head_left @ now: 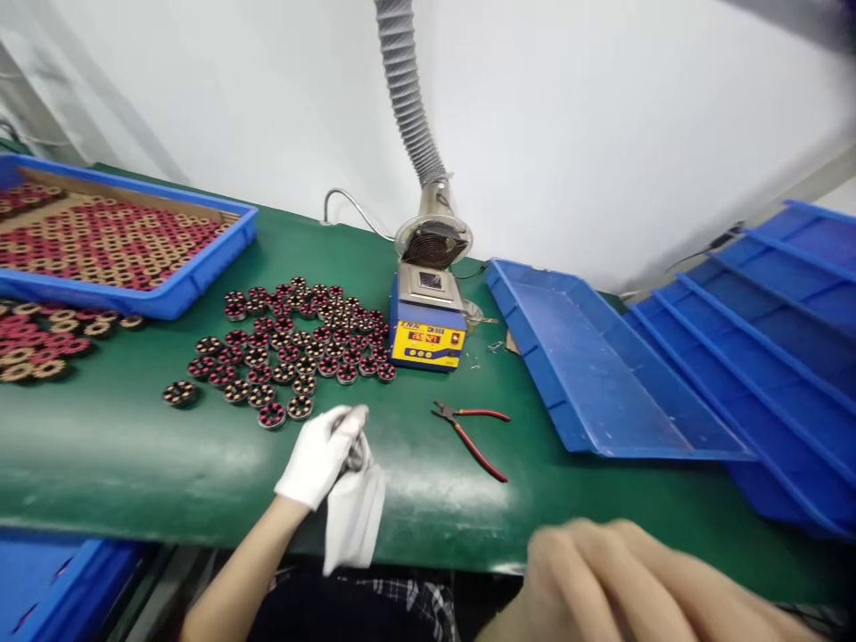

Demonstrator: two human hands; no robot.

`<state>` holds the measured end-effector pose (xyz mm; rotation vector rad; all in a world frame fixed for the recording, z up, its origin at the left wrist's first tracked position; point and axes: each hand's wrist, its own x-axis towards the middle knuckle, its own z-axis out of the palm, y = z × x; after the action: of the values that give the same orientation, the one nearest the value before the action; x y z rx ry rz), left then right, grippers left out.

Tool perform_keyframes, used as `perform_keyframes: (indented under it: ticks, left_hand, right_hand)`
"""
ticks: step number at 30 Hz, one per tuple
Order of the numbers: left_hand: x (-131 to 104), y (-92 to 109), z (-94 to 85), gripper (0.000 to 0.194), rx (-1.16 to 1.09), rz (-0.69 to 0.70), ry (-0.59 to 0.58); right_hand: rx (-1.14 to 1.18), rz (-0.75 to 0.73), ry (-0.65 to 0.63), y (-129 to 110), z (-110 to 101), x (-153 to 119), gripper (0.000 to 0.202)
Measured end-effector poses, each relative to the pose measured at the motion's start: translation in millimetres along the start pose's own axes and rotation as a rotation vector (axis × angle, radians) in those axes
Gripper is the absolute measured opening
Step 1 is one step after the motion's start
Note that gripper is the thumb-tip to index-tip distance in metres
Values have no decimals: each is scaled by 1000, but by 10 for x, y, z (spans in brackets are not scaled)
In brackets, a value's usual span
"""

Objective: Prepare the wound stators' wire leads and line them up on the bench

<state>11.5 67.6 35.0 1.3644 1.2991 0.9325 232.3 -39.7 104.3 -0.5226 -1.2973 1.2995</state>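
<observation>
My left hand (317,455), in a white glove, is closed on a second white glove (356,517). That glove hangs limp from my fingers over the front edge of the green bench. Grey smudges mark the gripping fingertips. Bare and blurred, my right hand (608,580) is close to the camera at lower right. Its fingers are bent and their tips are hidden. Red-handled cutting pliers (472,432) lie on the bench to the right of my left hand. Beyond that hand sits a cluster of small round coil-wound parts (287,348) with pink or tan faces.
A blue and yellow solder pot (426,325) stands under a fume extraction hose (411,98). At left, a blue tray (180,290) holds rows of pink and tan rings. A bare blue tray (602,374) leans beside stacked blue trays (769,348) at right.
</observation>
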Motion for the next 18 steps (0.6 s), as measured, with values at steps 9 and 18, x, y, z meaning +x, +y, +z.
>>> perform_keyframes:
  ticks: [9, 18]
  left_hand:
    - [204, -76, -171, 43, -285, -60, 273]
    - [165, -99, -95, 43, -396, -75, 241]
  right_hand:
    - [-785, 577, 158, 703, 86, 68, 17]
    - [-684, 287, 417, 1282, 512, 195, 12]
